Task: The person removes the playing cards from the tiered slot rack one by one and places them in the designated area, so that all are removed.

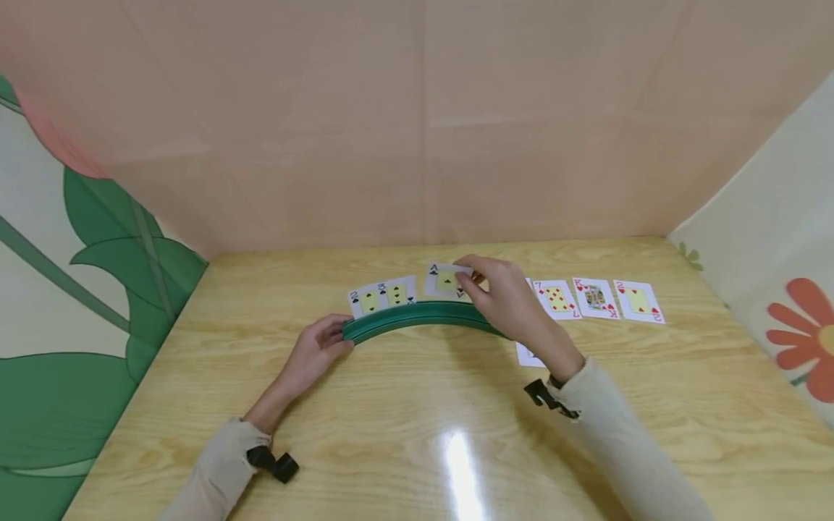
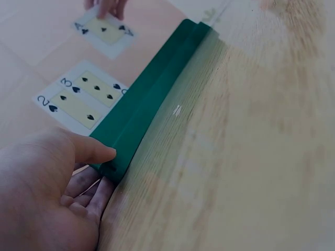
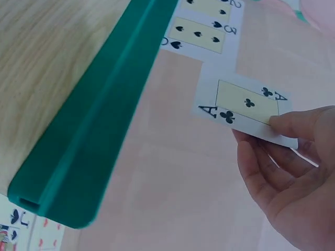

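Note:
A curved green playing card holder (image 1: 417, 313) stands on the table, and my left hand (image 1: 317, 349) grips its left end, thumb on the front face in the left wrist view. Two overlapping cards, the two of spades (image 2: 67, 107) and the three of spades (image 2: 97, 86), stand upright in its slot near that end. My right hand (image 1: 511, 297) pinches the ace of clubs (image 3: 246, 104) by one edge, thumb on its face. In the head view this card is above the holder, right of the three, and my right hand hides the holder's right end.
Face up on the right lie the seven of diamonds (image 1: 555, 298), king of hearts (image 1: 594, 297) and two of hearts (image 1: 638, 300). A jack of spades (image 3: 13, 227) lies by the holder's right end, partly out of view. Patterned walls border the wooden table (image 1: 365, 434).

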Motion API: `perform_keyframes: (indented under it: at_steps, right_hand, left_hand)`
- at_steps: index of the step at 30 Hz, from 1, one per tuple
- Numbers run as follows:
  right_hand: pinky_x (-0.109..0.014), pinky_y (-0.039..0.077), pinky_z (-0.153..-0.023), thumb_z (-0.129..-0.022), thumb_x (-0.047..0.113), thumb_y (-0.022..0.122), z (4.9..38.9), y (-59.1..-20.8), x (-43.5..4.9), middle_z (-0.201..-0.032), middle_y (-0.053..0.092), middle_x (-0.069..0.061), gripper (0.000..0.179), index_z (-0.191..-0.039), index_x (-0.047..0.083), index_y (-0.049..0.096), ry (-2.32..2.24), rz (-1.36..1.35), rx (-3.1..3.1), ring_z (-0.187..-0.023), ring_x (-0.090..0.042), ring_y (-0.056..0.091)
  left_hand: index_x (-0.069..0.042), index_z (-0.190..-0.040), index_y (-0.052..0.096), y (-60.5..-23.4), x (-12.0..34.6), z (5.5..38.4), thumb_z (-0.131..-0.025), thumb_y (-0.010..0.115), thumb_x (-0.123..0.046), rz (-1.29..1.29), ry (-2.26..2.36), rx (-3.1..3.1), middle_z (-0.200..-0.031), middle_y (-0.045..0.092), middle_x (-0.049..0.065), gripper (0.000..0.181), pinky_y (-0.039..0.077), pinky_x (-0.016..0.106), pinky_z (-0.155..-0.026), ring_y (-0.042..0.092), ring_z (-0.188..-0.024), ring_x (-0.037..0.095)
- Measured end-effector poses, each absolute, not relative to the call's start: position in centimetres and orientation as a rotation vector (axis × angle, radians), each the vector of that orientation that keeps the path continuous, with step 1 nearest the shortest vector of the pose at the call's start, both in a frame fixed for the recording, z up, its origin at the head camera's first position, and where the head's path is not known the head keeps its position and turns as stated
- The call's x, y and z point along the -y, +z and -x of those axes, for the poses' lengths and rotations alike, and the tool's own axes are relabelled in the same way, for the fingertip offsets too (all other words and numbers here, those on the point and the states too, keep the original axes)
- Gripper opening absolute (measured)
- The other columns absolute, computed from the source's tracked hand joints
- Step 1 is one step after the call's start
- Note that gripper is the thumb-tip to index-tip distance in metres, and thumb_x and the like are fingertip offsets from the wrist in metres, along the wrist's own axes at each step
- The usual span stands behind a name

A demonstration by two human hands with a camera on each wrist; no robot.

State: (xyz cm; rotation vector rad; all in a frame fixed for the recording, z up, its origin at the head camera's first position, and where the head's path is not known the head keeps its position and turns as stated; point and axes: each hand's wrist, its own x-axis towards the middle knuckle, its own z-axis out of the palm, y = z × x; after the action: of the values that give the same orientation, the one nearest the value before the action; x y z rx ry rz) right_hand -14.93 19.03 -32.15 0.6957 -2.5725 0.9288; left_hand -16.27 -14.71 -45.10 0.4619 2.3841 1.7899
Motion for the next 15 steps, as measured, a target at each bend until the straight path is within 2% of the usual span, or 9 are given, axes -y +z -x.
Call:
perform_keyframes:
  at_steps: [3, 8, 11, 15]
  right_hand:
    - [-0.028, 0.046, -0.049, -0.099, 0.009, 0.061, 14.76, -31.71, -19.15, -0.09, 0.072, -0.009, 0.026, -0.125, 0.006, 0.064, 0.923, -0.695, 2.53, -0.076, -0.018, 0.066]
    - [-0.026, 0.045, -0.05, -0.098, 0.006, 0.061, 14.47, -31.32, -19.13, -0.077, 0.067, -0.004, 0.036, -0.133, 0.006, 0.052, 0.924, -0.723, 2.44, -0.069, -0.012, 0.063]
    - [-0.026, 0.045, -0.05, -0.097, 0.003, 0.062, 14.26, -31.2, -19.07, -0.075, 0.066, -0.003, 0.03, -0.125, 0.006, 0.052, 0.932, -0.757, 2.367, -0.066, -0.01, 0.06]
    - [-0.025, 0.045, -0.051, -0.095, 0.0, 0.063, 14.1, -31.1, -19.11, -0.074, 0.066, -0.003, 0.017, -0.111, 0.007, 0.06, 0.922, -0.799, 2.256, -0.064, -0.01, 0.058]
  left_hand:
    - [-0.004, -0.13, 0.06, -44.94, 14.65, 16.27, -0.092, 0.068, -0.003, -0.464, 1.795, -2.388, -0.131, 0.06, 0.016, 0.038, 0.05, 0.027, -0.098, 0.058, -0.121, 0.029]
    - [-0.004, -0.129, 0.06, -44.71, 14.72, 16.1, -0.092, 0.068, -0.002, -0.459, 1.787, -2.399, -0.131, 0.06, 0.016, 0.038, 0.05, 0.029, -0.099, 0.058, -0.121, 0.03]
    - [-0.005, -0.13, 0.06, -44.74, 14.74, 16.02, -0.093, 0.068, -0.002, -0.46, 1.784, -2.391, -0.131, 0.06, 0.016, 0.038, 0.05, 0.029, -0.099, 0.058, -0.121, 0.03]
    - [-0.005, -0.13, 0.059, -44.77, 14.64, 16.05, -0.093, 0.067, -0.002, -0.477, 1.787, -2.382, -0.13, 0.061, 0.016, 0.038, 0.05, 0.027, -0.097, 0.058, -0.12, 0.03]
